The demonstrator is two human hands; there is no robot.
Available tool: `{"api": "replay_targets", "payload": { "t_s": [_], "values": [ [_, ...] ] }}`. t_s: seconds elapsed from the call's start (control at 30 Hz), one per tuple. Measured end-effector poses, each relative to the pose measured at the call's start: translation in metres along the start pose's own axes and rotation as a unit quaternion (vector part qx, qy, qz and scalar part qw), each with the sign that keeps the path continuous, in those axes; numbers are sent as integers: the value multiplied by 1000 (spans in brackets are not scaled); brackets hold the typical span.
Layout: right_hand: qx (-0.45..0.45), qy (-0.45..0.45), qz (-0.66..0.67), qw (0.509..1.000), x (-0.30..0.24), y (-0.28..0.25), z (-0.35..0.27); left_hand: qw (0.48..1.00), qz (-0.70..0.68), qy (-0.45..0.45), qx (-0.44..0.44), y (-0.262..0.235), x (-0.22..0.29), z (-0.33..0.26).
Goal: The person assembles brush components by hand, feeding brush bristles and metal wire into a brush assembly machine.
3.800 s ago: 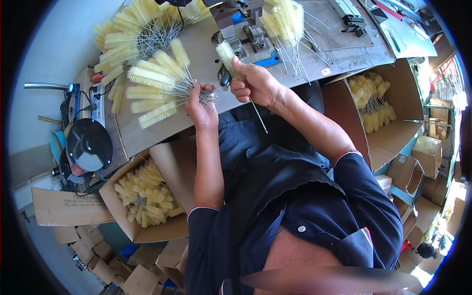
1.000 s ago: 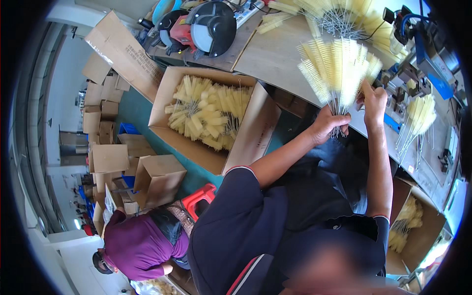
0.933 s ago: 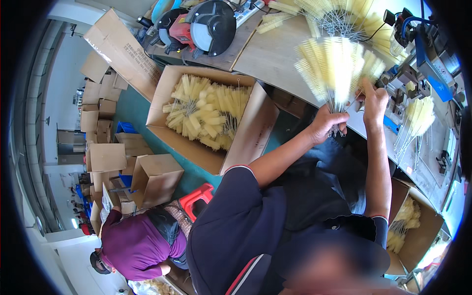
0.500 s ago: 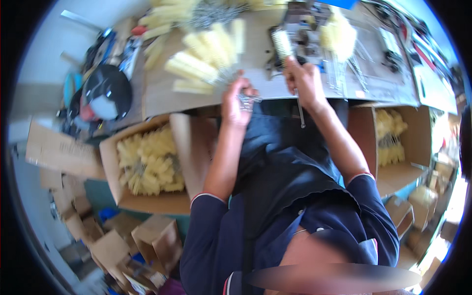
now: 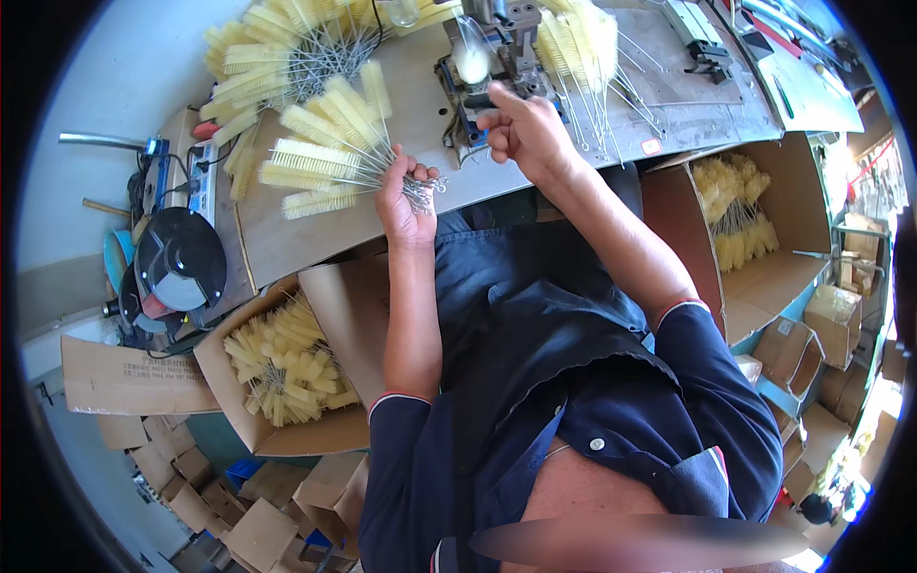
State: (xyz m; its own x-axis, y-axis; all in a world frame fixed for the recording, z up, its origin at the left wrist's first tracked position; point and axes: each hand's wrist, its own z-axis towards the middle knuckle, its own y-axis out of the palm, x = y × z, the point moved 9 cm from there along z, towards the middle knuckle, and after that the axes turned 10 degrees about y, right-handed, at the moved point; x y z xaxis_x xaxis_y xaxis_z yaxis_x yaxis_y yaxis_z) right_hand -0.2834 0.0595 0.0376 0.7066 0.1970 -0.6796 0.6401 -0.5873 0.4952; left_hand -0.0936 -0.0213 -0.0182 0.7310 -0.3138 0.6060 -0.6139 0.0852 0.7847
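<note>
My left hand (image 5: 409, 196) is closed round the wire handles of a fan of bottle brushes (image 5: 330, 143) with pale yellow bristles. Their looped ends stick out beside my fingers, and the bristled heads spread to the left over the workbench. In front of the small metal machine (image 5: 521, 48) is my right hand (image 5: 525, 134), its index finger stretched out and the others loosely bent, with nothing visible in it. A pale, blurred shape (image 5: 471, 62) shows at the machine just beyond my fingertips; its kind is unclear.
A large pile of brushes (image 5: 296, 48) lies at the back left of the workbench (image 5: 592, 177), another bunch (image 5: 578, 48) right of the machine. Cardboard boxes of brushes stand below the edge, left (image 5: 287, 444) and right (image 5: 774, 272). A black round-cased tool (image 5: 180, 258) is far left.
The brush that my right hand held by its handle is out of that hand, whose fingers have spread. My left hand still grips its bunch. The whole view has shifted.
</note>
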Motion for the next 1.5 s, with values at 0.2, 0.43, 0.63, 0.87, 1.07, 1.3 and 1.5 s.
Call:
{"api": "replay_targets", "payload": {
  "t_s": [0.2,0.43,0.63,0.87,1.07,1.3,1.5],
  "values": [
    [-48,65,80,994,-10,18,-4,1000,-12,8,-1,-3,1,6],
    [-137,144,104,974,10,44,7,1000,10,10,1,-2,0,7],
    [-84,121,11,989,43,42,-10,1000,1,-3,-5,-2,-1,5],
    [-36,2,-17,999,8,-28,-16,1000,10,-9,1,0,-2,5],
    [-85,34,70,993,-1,-28,-9,1000,23,3,9,-4,0,4],
    [-49,41,66,996,-4,-33,-6,1000,15,-2,4,-4,-2,4],
    [-31,48,37,998,-10,-39,-7,1000,18,10,4,-3,1,2]
  ]
}}
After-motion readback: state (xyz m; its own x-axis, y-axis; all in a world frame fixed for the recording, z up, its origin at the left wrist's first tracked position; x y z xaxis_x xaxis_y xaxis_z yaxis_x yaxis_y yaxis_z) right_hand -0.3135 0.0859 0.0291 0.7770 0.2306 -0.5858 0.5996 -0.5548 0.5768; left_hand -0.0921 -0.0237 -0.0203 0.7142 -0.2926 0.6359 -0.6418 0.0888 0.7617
